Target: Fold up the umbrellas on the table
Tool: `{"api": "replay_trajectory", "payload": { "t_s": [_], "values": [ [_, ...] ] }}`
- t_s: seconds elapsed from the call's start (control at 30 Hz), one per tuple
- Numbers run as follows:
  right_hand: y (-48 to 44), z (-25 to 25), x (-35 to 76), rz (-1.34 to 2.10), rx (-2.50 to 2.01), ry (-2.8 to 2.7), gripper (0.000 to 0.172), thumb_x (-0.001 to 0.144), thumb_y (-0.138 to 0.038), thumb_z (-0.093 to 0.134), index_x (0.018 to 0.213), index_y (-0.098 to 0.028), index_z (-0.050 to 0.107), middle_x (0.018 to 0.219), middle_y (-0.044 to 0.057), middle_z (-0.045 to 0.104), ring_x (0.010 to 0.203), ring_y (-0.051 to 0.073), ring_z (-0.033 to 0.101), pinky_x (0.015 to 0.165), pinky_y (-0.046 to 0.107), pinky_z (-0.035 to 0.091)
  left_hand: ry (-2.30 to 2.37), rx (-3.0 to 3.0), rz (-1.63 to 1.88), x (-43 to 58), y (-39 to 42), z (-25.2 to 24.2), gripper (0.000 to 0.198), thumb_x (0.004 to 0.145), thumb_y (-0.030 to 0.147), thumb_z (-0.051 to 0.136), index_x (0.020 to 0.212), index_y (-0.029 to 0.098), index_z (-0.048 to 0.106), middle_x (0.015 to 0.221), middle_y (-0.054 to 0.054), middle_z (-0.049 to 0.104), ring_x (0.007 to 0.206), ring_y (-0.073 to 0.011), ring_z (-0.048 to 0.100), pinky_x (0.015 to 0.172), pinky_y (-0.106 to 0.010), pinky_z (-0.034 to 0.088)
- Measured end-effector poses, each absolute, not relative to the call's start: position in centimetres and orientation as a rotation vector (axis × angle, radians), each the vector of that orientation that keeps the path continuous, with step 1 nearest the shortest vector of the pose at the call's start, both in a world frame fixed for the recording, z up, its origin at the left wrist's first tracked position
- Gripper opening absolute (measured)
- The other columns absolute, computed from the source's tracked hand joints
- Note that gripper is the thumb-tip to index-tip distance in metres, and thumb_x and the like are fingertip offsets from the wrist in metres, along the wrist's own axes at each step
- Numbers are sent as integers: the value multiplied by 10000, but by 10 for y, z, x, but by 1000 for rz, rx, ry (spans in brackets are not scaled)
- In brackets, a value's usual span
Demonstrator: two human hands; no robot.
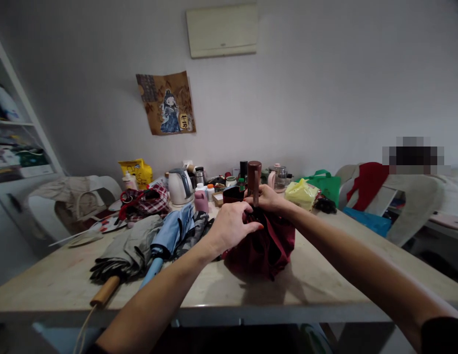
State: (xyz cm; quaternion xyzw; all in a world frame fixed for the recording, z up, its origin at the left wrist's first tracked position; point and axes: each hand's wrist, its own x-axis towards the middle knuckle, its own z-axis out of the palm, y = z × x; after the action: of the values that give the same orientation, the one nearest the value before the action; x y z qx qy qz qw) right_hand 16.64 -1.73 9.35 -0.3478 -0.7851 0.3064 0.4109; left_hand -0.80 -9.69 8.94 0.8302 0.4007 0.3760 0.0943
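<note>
A dark red umbrella (263, 246) stands handle-up on the table in front of me, its canopy loosely bunched and partly spread. Its brown handle (255, 177) points upward. My right hand (269, 199) is closed around the umbrella just below the handle, its fingers partly hidden behind it. From the left, my left hand (232, 223) grips the gathered cloth near the top, fingers curled and thumb across the folds. To the left lie a folded grey umbrella (131, 246) with a wooden handle, a folded blue umbrella (173, 231) and a grey camouflage-patterned one (194, 236).
Behind are a plaid cloth bundle (149, 201), a white kettle (180, 187), a pink bottle (201, 201) and a glass pot (278, 177). A yellow plastic bag (301, 193) and a green bag (326, 187) lie right. Chairs (416, 196) flank the table (335, 275); a person sits far right.
</note>
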Motion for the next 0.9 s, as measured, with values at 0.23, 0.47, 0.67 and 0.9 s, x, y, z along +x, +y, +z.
{"api": "replay_trajectory", "payload": {
  "t_s": [0.23, 0.47, 0.67, 0.9],
  "values": [
    [-15, 92, 167, 830, -867, -1938, 402, 587, -498, 797, 682, -131, 659, 663, 3, 616, 658, 145, 543, 635, 272, 450, 1229, 2266, 1264, 0, -73, 90, 262, 667, 165, 763, 791, 196, 534, 611, 49, 582, 579, -135, 552, 592, -261, 393],
    [-27, 100, 173, 1010, -906, -1896, 399, 601, -452, 800, 802, -119, 708, 742, 11, 652, 710, 152, 574, 698, 290, 466, 1088, 2078, 1283, 1, -43, 84, 387, 601, 175, 798, 828, 201, 486, 580, 83, 544, 538, -101, 517, 513, -215, 357],
    [-27, 104, 179, 1006, -844, -2010, 435, 497, -379, 874, 805, -128, 695, 789, -3, 635, 798, 172, 571, 756, 297, 451, 1011, 1917, 1157, -1, -40, 89, 478, 613, 259, 861, 877, 184, 470, 498, 101, 537, 427, -67, 472, 427, -172, 340],
    [-21, 98, 177, 1028, -831, -2015, 428, 573, -397, 844, 877, -131, 701, 790, 1, 651, 746, 162, 590, 744, 311, 468, 853, 1609, 1055, -7, -47, 91, 270, 816, 80, 673, 960, 161, 461, 563, 54, 620, 492, -121, 645, 519, -246, 558]
  ]
}}
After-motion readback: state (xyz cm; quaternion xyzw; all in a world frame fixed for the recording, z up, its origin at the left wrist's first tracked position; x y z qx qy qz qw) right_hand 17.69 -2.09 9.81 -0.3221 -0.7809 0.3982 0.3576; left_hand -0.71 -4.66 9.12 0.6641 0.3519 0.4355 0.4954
